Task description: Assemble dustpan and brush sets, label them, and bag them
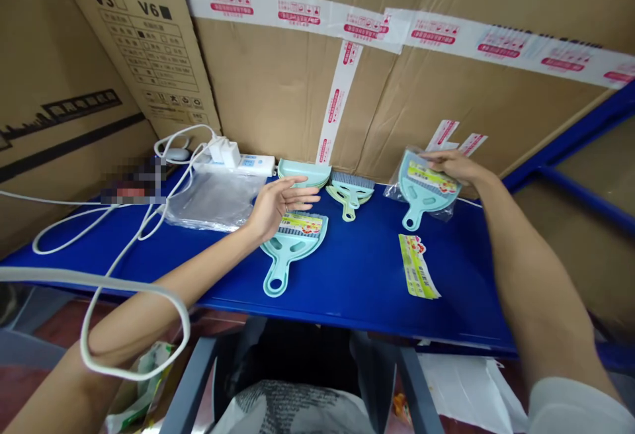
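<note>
My right hand point(454, 161) grips the upper edge of a light-blue mini dustpan set point(430, 186) with a yellow-green label card, at the table's right back. Clear plastic film shows around and under that set. My left hand point(278, 206) holds nothing, fingers stretched out, above another light-blue dustpan set point(284, 255) with a brush and label card. Whether the hand touches this set, I cannot tell. Behind it sit stacked light-blue dustpans point(303, 171). Small brushes point(351, 186), blue and pale green, lie to their right. Several label cards point(417, 267) lie at the right front.
Clear plastic bags point(218, 199) are piled left on the blue table point(342, 275). A white power strip point(255, 165) with chargers stands behind them. White cables point(112, 268) loop across the left side and over my left forearm. Cardboard boxes point(278, 77) wall the back; a blue frame point(570, 133) borders the right.
</note>
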`<state>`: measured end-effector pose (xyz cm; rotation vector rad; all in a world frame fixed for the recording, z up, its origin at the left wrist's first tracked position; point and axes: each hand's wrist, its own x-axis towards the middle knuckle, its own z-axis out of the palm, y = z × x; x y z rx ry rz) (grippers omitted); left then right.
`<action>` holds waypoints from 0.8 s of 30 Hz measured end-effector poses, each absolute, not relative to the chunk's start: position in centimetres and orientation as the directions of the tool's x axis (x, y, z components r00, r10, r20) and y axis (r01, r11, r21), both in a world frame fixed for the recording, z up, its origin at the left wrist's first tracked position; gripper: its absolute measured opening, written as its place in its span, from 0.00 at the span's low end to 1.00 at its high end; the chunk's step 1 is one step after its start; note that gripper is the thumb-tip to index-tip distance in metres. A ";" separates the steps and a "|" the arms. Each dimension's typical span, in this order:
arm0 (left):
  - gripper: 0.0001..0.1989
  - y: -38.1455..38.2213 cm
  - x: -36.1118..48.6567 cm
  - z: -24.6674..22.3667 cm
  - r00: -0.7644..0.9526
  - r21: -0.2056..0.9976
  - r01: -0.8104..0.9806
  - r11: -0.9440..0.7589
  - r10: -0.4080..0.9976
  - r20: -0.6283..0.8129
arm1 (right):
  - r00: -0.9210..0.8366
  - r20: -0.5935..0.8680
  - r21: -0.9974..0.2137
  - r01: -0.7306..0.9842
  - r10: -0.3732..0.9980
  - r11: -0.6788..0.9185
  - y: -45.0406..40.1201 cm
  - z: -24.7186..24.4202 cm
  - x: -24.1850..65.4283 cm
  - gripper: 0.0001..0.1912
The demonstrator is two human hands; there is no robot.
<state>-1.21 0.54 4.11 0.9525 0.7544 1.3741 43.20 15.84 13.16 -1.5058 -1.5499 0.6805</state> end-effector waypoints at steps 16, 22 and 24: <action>0.15 1.1 -1.9 4.2 0.029 0.906 -0.420 -0.060 0.996 0.079 | -0.176 0.427 -0.114 0.963 0.887 0.246 16.1 3.8 39.2 0.21; 0.14 0.9 -1.8 4.4 0.025 0.903 -0.424 -0.070 0.996 0.089 | -0.130 0.318 0.028 0.991 0.939 0.128 7.8 5.3 39.9 0.26; 0.14 0.7 -1.8 4.5 0.034 0.901 -0.426 -0.083 0.994 0.107 | -0.154 0.267 0.063 0.988 0.951 0.142 5.0 4.9 40.3 0.32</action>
